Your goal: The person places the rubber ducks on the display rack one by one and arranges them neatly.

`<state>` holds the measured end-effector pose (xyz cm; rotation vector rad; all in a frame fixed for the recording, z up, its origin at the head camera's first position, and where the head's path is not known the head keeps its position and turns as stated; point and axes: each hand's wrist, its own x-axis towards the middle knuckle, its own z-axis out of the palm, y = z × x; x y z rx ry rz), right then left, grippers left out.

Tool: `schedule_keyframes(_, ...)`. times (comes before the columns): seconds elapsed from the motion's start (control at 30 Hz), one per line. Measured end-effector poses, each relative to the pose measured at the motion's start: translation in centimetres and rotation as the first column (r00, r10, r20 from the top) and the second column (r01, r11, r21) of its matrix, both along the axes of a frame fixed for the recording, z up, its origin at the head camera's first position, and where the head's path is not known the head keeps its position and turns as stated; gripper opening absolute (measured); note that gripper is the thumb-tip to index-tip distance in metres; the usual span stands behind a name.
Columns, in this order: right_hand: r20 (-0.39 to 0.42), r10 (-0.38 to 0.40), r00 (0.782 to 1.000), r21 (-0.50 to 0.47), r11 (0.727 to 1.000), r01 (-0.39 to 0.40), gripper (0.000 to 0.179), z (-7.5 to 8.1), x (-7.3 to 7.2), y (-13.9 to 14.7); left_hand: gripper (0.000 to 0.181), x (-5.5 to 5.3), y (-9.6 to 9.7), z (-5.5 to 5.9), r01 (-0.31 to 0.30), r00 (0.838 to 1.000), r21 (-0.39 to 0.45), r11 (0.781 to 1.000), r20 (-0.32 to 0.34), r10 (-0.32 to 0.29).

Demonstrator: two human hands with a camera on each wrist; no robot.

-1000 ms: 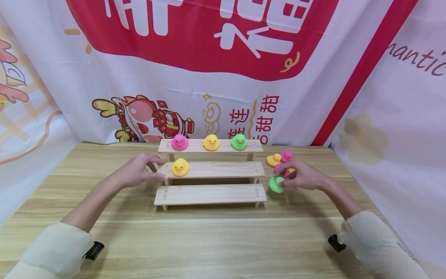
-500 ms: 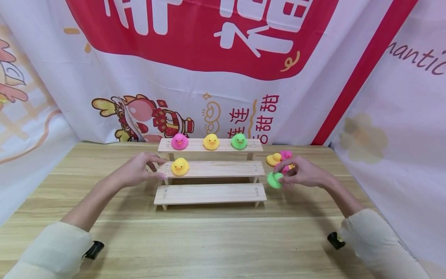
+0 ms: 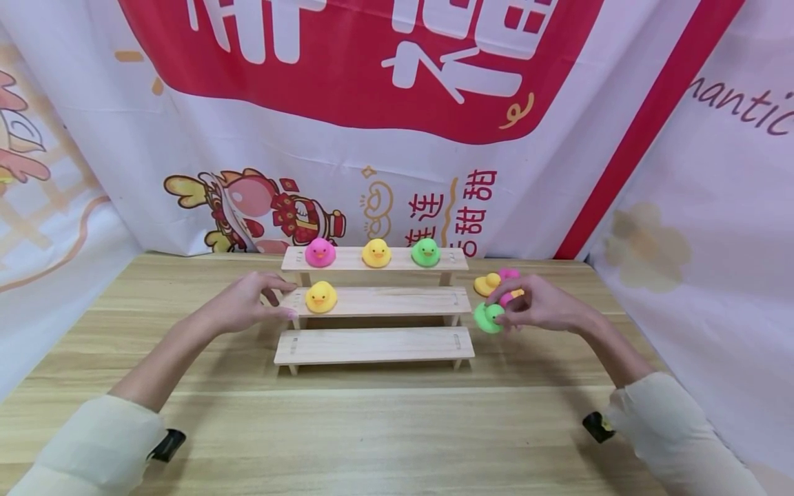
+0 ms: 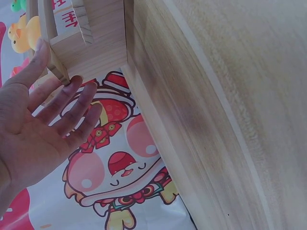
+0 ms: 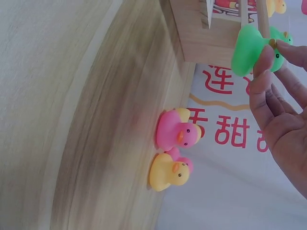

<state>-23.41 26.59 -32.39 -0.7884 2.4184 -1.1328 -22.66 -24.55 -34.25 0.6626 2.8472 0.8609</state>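
Observation:
In the head view, my left hand [image 3: 247,304] holds the left end of the middle step of a three-step wooden rack [image 3: 397,301], thumb at the front edge and fingers at the back. My right hand [image 3: 542,305] pinches a green rubber duck [image 3: 486,318] just right of the rack. Thumb and fingertips close on its head in the right wrist view, with the duck [image 5: 248,50] held off the table and tilted. On the top step sit a pink duck [image 3: 320,253], a yellow duck [image 3: 375,253] and a green duck [image 3: 426,253]. Another yellow duck [image 3: 320,297] sits on the middle step's left part.
Behind my right hand, several loose ducks lie on the table, among them a yellow duck [image 5: 168,172] and a pink duck [image 5: 175,130]. The bottom step [image 3: 372,346] stands at the rack's front. A printed cloth [image 3: 347,162] hangs behind the wooden table [image 3: 372,434].
My right hand has moved the green duck slightly up and left, and the duck has turned in its fingers. The left hand stays at the rack's middle step.

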Motion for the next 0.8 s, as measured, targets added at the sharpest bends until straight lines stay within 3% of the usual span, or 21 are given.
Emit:
schedule_keyframes(0.5,-0.053,0.052,0.997,-0.039,0.998,-0.054,0.024,0.9,0.6,-1.7,0.049,0.0,0.0,0.0,0.005,1.000,-0.003,1.000,-0.013,-0.005)
schedule_keyframes(0.8,-0.116,0.097,0.989,-0.128,0.985,-0.111,0.021,0.7,0.3,-3.3,0.049,0.1,0.1,0.0,0.004,1.000,0.000,1.000,-0.015,-0.004)
